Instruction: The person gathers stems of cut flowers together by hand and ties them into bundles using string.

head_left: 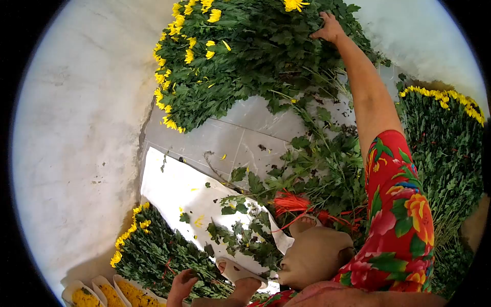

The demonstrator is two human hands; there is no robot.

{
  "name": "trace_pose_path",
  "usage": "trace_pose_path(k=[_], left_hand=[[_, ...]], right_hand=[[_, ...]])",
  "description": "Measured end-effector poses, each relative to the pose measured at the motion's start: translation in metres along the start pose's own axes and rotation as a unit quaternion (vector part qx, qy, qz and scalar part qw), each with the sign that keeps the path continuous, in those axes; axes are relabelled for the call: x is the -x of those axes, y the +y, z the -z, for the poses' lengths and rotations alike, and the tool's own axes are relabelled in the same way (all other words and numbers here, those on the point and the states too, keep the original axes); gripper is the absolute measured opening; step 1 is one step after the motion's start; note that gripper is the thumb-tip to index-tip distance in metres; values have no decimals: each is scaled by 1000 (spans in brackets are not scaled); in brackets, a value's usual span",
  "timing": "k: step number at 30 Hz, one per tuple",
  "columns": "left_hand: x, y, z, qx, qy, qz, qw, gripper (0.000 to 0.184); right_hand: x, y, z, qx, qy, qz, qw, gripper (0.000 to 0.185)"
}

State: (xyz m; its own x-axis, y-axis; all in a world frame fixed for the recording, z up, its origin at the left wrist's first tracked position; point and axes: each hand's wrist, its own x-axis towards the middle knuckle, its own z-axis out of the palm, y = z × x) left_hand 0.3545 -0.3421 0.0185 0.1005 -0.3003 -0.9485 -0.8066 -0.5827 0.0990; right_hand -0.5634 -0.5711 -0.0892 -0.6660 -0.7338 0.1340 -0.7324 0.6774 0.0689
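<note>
My right hand (330,28) reaches out to a big heap of yellow chrysanthemums (250,56) at the top of the view. Its fingers are spread over the dark leaves near the heap's right end and are not closed around a stem. Low in the view, my left hand (183,286) is partly cut off by the bottom edge. Its fingers are loosely bent and apart, with nothing seen in them. Beside it lies a bundle of chrysanthemums (163,250), with yellow blooms toward the wall.
A white sheet (171,176) with fallen leaves and petals lies on the grey tiled floor (261,120). Red ties (291,203) lie near my knee. Loose stems (327,174) spread across the middle. More chrysanthemums (434,138) stand at right; wrapped yellow flowers (110,294) at lower left.
</note>
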Motion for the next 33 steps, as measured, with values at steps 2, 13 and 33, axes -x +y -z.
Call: trace_pose_path(k=[2, 13, 33], left_hand=[[2, -3, 2, -27, 6, -11, 1000, 56], [23, 26, -8, -72, 53, 50, 995, 58], [52, 9, -39, -120, 88, -177, 973, 53]], right_hand=[[-16, 8, -32, -147, 42, 43, 987, 113], [13, -19, 29, -13, -80, 41, 996, 88], [400, -110, 14, 37, -223, 280, 933, 108]])
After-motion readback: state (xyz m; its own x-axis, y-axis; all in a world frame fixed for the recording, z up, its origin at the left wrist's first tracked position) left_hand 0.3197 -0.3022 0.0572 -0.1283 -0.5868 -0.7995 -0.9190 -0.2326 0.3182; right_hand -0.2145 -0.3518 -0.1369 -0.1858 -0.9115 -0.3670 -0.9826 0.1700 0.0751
